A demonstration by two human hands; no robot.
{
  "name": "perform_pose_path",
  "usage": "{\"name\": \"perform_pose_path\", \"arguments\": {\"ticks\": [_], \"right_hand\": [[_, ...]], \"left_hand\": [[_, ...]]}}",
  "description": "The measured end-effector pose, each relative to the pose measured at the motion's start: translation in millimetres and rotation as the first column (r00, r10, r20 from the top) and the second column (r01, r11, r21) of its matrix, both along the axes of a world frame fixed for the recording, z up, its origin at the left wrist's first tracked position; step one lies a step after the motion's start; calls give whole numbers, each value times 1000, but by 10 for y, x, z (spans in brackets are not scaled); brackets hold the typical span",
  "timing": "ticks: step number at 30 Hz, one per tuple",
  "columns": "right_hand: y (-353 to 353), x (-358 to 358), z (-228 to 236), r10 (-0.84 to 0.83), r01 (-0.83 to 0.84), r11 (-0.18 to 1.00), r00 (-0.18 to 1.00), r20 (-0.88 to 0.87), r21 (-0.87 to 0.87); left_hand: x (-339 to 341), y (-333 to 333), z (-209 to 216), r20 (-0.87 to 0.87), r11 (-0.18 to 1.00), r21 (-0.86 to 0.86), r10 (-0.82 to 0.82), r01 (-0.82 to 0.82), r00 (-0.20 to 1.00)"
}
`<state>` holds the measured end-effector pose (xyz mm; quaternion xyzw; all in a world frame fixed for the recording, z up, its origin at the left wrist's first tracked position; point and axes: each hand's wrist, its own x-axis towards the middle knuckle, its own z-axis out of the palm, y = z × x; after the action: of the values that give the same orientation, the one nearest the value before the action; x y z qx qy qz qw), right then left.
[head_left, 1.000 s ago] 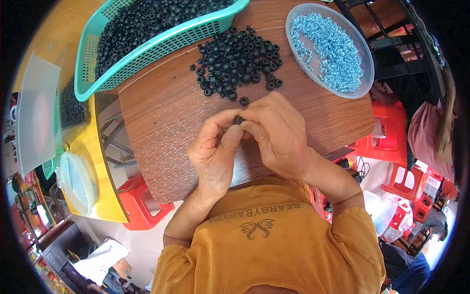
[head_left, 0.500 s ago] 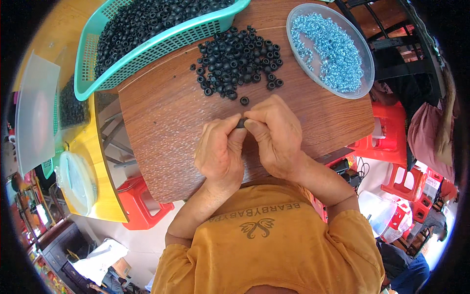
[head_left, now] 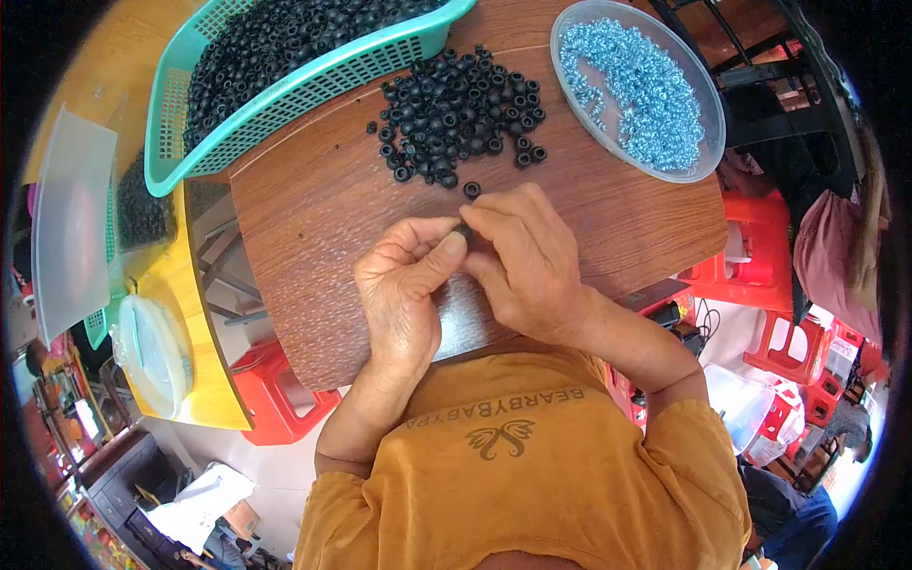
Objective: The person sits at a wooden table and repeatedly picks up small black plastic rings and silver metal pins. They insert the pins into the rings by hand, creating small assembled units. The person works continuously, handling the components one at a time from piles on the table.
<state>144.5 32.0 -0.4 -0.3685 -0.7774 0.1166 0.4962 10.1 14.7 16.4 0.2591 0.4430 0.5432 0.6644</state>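
Note:
My left hand (head_left: 397, 280) is closed, its thumb and index finger pinching a small black hollow cap (head_left: 463, 229) that is mostly covered by fingertips. My right hand (head_left: 529, 264) closes on the same cap from the other side, so the fingertips of both hands meet over the wooden table (head_left: 313, 256). Just beyond them lies one loose black cap (head_left: 472, 190), its round opening facing up. Farther off spreads a heap of similar black caps (head_left: 456, 114).
A turquoise plastic basket (head_left: 313, 95) full of black caps stands at the far left. At the far right is a clear round tub (head_left: 708, 166) of shiny light-blue small pieces (head_left: 646, 95). Red stools (head_left: 750, 256) flank the table, and a yellow table (head_left: 204, 351) adjoins on the left.
My left hand has turned and shifted left, its thumb now lying across the fingertips. The held cap, plainer to see before, is now largely covered. My right hand has moved slightly left.

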Motion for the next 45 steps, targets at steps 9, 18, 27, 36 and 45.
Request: {"name": "perform_pose_path", "arguments": {"ticks": [9,18,27,36,45], "right_hand": [[48,10,-66,19,-17,994,1000,-13,107],[52,87,-98,54,-76,980,991,122,182],[523,508,387,-67,-4,974,950,306,225],[2138,1150,982,-499,495,866,840,211,75],[3277,1630,798,-605,532,788,580,545,309]], "left_hand": [[-24,-11,27,116,995,-84,-35,45,993],[28,-37,-3,5,989,-147,15,-14,1000],[-110,53,-83,-356,986,169,74,-14,932],[-102,211,-68,-890,738,455,361,498,278],[187,408,-292,-867,622,364,499,693,7]]}}
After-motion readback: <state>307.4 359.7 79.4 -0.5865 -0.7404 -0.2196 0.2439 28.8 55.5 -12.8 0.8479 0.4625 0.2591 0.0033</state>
